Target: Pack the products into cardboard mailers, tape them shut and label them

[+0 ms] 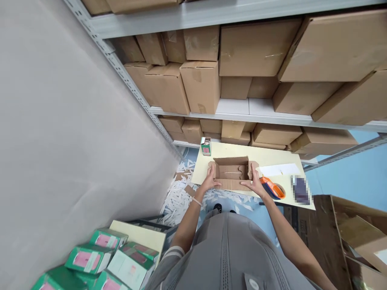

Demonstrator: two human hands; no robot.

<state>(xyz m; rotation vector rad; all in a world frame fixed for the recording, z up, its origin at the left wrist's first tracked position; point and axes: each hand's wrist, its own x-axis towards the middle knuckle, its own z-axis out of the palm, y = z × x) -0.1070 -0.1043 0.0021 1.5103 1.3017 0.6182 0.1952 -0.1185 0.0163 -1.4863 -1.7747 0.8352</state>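
An open cardboard box sits near the front edge of a pale yellow table, its inside facing up. My left hand grips its left end, thumb along the front wall. At the opposite end my right hand holds the box the same way, with a side flap by its fingers. Just right of that hand lies an orange tape dispenser. A small green and pink box with its top open stands at the table's back left corner.
Shelves of cardboard boxes rise behind the table. White paper sheets and a blurred dark object lie at the right. Paper strips litter the floor. Green boxes are stacked lower left; a large carton stands lower right.
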